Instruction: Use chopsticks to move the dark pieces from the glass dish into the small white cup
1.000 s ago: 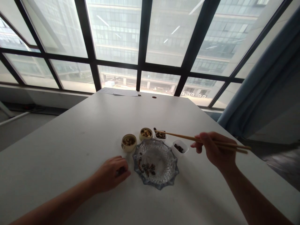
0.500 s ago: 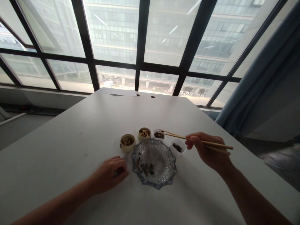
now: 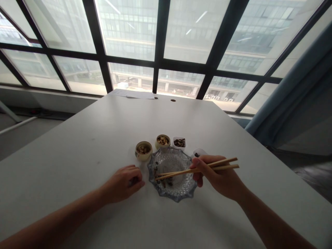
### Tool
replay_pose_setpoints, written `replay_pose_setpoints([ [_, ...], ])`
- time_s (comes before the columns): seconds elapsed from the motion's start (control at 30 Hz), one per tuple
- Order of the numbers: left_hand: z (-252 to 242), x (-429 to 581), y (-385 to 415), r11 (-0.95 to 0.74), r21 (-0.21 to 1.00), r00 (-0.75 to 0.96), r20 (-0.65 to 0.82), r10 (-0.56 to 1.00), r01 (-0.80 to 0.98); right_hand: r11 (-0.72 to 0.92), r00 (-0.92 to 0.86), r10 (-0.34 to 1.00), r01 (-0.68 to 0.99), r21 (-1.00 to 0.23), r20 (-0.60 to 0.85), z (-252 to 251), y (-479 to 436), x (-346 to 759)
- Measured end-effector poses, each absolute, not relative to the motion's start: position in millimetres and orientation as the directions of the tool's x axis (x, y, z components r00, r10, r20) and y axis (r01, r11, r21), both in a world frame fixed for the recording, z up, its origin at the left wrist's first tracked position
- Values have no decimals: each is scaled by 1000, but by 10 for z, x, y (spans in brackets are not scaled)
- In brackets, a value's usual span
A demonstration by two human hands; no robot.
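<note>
Two wooden chopsticks (image 3: 178, 172) are gripped in my right hand (image 3: 218, 176), which hangs over the right rim of a scalloped glass bowl (image 3: 177, 197). Their tips are close together over the bowl's left side, among small dark pieces (image 3: 169, 183) that look like seeds and strips. Whether the tips pinch a piece I cannot tell. My left hand (image 3: 123, 184) rests on the table just left of the glass bowl, fingers curled in, with no object visible in it.
Behind the glass bowl stand two small cream bowls, left (image 3: 143, 157) and middle (image 3: 162, 146), holding brownish pieces. A white dish (image 3: 180, 148) of dark strips sits beside them. Another white dish (image 3: 203, 152) is partly behind my right hand. Papers (image 3: 140, 94) lie at the table's far edge.
My right hand has moved left and toward me, bringing the chopstick tips from the dish of dark strips into the glass bowl. The left hand keeps its place. The view has tilted slightly.
</note>
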State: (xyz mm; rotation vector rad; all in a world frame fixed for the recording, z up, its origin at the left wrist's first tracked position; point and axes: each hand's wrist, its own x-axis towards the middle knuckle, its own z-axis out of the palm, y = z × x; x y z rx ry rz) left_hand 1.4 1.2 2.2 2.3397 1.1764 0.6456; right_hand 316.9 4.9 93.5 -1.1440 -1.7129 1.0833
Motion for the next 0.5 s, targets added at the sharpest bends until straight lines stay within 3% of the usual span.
replay_pose_setpoints([
  [0.33,21,16,16,-543,565,529,210,822,621,178,-278,953,190,-966,121,884,93,3243],
  [0.5,25,19,13,-543,565,530,207,823,622,144,-126,982,39,-989,138,930,245,3382],
])
